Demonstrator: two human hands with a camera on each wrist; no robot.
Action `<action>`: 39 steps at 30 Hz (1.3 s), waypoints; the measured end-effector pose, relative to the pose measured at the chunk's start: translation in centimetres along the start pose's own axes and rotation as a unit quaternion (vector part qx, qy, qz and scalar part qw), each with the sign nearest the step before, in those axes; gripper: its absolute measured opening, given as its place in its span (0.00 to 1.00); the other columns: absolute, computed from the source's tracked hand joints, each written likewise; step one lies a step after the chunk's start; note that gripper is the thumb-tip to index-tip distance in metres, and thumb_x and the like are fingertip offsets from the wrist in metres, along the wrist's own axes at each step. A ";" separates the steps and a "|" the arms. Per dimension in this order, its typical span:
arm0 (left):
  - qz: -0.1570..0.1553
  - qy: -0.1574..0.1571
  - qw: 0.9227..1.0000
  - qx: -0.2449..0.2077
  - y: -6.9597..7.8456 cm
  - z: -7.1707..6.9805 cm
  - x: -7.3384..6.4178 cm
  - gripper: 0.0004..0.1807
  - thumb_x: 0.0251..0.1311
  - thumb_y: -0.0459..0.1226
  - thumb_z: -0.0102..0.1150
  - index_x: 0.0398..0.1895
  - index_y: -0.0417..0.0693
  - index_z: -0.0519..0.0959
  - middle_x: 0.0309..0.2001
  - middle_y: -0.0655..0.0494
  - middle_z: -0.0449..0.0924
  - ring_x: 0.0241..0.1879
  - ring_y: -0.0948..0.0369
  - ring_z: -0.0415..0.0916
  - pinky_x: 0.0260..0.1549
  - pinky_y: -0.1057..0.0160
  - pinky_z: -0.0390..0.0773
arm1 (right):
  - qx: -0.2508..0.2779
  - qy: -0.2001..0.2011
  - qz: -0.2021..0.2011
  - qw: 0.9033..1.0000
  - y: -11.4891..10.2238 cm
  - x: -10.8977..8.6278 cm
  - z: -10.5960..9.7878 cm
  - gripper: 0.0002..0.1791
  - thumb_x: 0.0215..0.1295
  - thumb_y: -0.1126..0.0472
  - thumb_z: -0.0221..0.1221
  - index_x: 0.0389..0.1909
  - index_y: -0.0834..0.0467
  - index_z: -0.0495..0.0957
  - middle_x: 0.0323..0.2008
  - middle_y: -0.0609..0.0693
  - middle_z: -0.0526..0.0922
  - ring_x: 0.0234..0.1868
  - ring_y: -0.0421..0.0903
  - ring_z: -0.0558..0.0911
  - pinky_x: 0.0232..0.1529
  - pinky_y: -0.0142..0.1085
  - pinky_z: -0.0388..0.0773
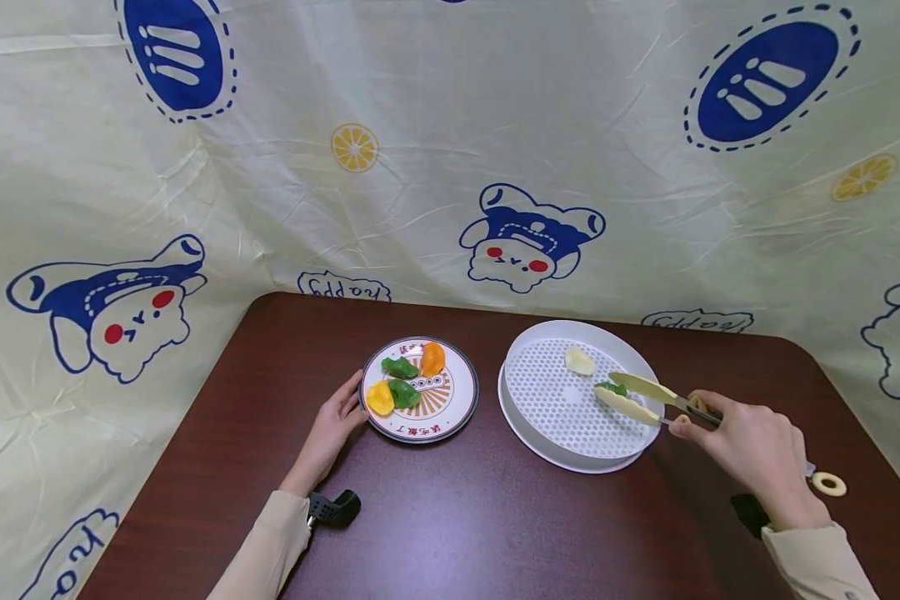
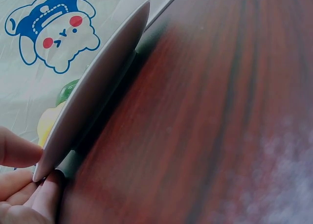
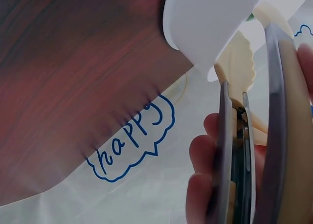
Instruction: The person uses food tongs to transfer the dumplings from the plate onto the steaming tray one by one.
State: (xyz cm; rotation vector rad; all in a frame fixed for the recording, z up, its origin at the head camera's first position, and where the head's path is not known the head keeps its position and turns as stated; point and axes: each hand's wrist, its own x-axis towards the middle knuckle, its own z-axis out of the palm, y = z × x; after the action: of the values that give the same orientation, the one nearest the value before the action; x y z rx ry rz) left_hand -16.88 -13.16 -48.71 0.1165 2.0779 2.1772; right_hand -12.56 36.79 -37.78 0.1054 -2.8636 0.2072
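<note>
Tongs [image 1: 648,388] with leaf-shaped tips extend over the right side of a white perforated tray [image 1: 543,400], handles gripped between thumb and fingers of the right hand [image 1: 757,442]. A green piece [image 1: 617,388] lies between the tips; whether they clamp it is unclear. Farther left lies a pale piece [image 1: 580,361]. The left hand [image 1: 337,418] pinches the left rim of a printed plate [image 1: 459,385] bearing orange, yellow and green pieces [image 1: 404,394].

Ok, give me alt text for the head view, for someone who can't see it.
A person's right hand holds tongs, a green piece between their tips, over a white strainer with a pale piece in it. Beside it, the left hand grips a plate bearing two green pieces, a yellow one and an orange one.
</note>
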 end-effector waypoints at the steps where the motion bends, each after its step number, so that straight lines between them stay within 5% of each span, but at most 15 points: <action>1: 0.001 -0.001 1.000 0.000 0.0 0.0 0.0 0.35 0.63 0.22 0.45 0.73 0.33 0.48 0.74 0.41 0.45 0.71 0.47 0.47 0.61 0.62 0.60 | 0.000 -0.004 0.002 1.000 -0.1 0.0 -0.1 0.20 0.46 0.43 0.70 0.34 0.51 0.79 0.11 0.42 0.61 0.15 0.45 0.61 0.12 0.39 0.55; 10: 0.005 0.004 1.000 -0.003 -0.1 0.0 -0.1 0.35 0.63 0.22 0.46 0.73 0.33 0.48 0.74 0.41 0.45 0.71 0.47 0.48 0.54 0.75 0.63 | 0.007 0.000 0.009 1.000 -0.8 -0.2 -0.6 0.22 0.47 0.40 0.69 0.36 0.51 0.79 0.11 0.43 0.61 0.15 0.45 0.61 0.13 0.39 0.55; 19: 0.016 0.004 1.000 -0.010 -0.1 0.1 0.0 0.35 0.61 0.21 0.45 0.73 0.31 0.49 0.73 0.39 0.46 0.70 0.45 0.48 0.62 0.59 0.59 | 0.030 0.025 -0.002 0.999 -2.5 0.3 -0.8 0.25 0.46 0.39 0.69 0.40 0.52 0.80 0.11 0.43 0.62 0.15 0.46 0.62 0.13 0.39 0.57; 22: 0.019 0.003 1.000 -0.008 -0.2 0.1 0.0 0.35 0.62 0.22 0.45 0.73 0.31 0.49 0.73 0.38 0.46 0.70 0.44 0.48 0.61 0.61 0.59 | 0.040 0.030 -0.008 0.999 -3.4 0.7 -1.0 0.27 0.45 0.39 0.69 0.42 0.52 0.81 0.11 0.43 0.65 0.15 0.46 0.64 0.13 0.39 0.58; 28: 0.020 0.004 1.000 -0.006 -0.2 0.1 -0.1 0.35 0.62 0.22 0.45 0.72 0.31 0.49 0.73 0.38 0.46 0.70 0.44 0.48 0.58 0.68 0.62 | 0.057 0.035 -0.024 0.997 -5.5 1.5 -1.1 0.31 0.43 0.38 0.69 0.45 0.55 0.82 0.16 0.46 0.75 0.17 0.46 0.68 0.15 0.41 0.60; 33: 0.014 0.002 1.000 -0.010 -0.2 0.1 -0.1 0.35 0.62 0.22 0.45 0.73 0.31 0.48 0.73 0.38 0.46 0.70 0.45 0.48 0.61 0.62 0.60 | 0.068 0.040 -0.049 0.996 -7.9 2.1 -0.7 0.34 0.42 0.39 0.71 0.46 0.58 0.82 0.15 0.46 0.73 0.17 0.44 0.66 0.14 0.38 0.59; 39: 0.005 0.006 1.000 -0.008 -0.2 0.1 0.0 0.36 0.62 0.23 0.47 0.73 0.33 0.49 0.73 0.40 0.46 0.70 0.46 0.49 0.58 0.68 0.63 | 0.080 0.022 -0.076 0.994 -11.1 2.7 0.0 0.35 0.43 0.39 0.70 0.49 0.59 0.82 0.18 0.48 0.77 0.19 0.44 0.65 0.16 0.37 0.59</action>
State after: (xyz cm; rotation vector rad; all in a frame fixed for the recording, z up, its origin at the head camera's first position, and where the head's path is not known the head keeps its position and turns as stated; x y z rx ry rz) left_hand -16.87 -13.09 -48.87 0.1131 2.0699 2.2038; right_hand -14.18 25.69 -35.53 0.3450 -2.7763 0.4015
